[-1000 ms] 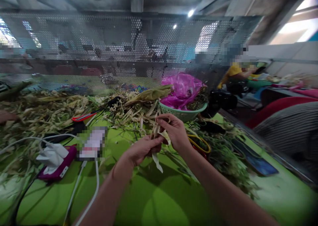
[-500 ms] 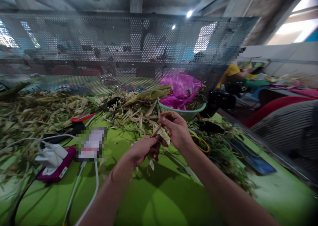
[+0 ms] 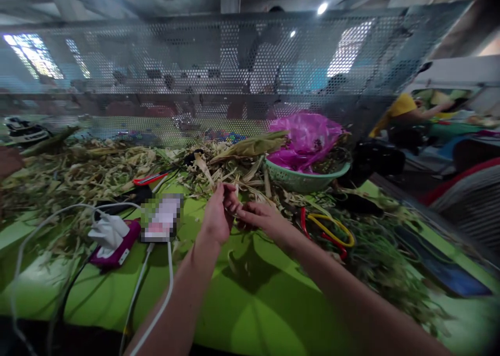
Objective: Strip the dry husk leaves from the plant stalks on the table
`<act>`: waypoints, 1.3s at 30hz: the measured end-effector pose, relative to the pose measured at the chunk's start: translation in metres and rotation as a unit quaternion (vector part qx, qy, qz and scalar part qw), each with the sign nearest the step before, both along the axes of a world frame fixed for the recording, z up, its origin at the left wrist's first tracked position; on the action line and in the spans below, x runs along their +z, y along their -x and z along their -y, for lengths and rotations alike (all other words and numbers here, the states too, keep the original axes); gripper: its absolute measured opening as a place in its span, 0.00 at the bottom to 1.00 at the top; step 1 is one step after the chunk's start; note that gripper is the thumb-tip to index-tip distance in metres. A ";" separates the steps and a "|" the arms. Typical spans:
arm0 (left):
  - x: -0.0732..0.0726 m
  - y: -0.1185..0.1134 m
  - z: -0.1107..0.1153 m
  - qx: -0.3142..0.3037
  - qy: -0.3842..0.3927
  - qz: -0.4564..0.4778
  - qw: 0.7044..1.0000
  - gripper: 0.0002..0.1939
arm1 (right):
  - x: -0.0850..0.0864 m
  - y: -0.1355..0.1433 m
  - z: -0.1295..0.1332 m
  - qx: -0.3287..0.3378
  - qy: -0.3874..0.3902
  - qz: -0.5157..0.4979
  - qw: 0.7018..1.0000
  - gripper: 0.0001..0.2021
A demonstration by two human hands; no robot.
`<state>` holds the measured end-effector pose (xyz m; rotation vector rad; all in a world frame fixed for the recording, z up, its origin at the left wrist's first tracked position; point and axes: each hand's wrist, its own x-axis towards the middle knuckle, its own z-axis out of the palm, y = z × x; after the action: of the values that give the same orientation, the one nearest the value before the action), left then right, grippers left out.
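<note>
Above the middle of the green table [image 3: 234, 314], my two hands meet with their fingers touching. My left hand [image 3: 219, 212] is turned with its palm inward and its fingers curled, a pale dry husk strip [image 3: 204, 169] rising from beside its fingertips. My right hand [image 3: 260, 215] has its fingers pressed together against the left fingers. Anything small between the fingertips is hidden. Behind the hands lies a heap of dry husks [image 3: 113, 163], with a large greenish husk [image 3: 252, 146] on top.
A green basket [image 3: 304, 181] with a pink plastic bag [image 3: 308, 137] stands at the back right. Yellow cord [image 3: 332, 228], green stems [image 3: 375, 257] and a blue phone [image 3: 441, 262] lie right. Left are a phone [image 3: 162, 218], cables and a purple power block [image 3: 117, 252]. A person's hand [image 3: 10, 160] shows far left.
The view has turned left. My left hand has risen and turned palm inward, and my right hand has lowered to meet it. Red cord now shows beside the yellow one.
</note>
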<state>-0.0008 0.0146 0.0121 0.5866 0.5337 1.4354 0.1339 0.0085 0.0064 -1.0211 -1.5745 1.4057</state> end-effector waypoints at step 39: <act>-0.003 0.029 -0.009 0.116 0.062 -0.155 0.979 0.08 | -0.006 -0.011 -0.011 -0.060 -0.187 0.338 0.920 0.05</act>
<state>-0.0298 0.0239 0.0091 0.6694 0.9580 1.5248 0.1450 0.0195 0.0006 -1.4148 -2.1163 0.6351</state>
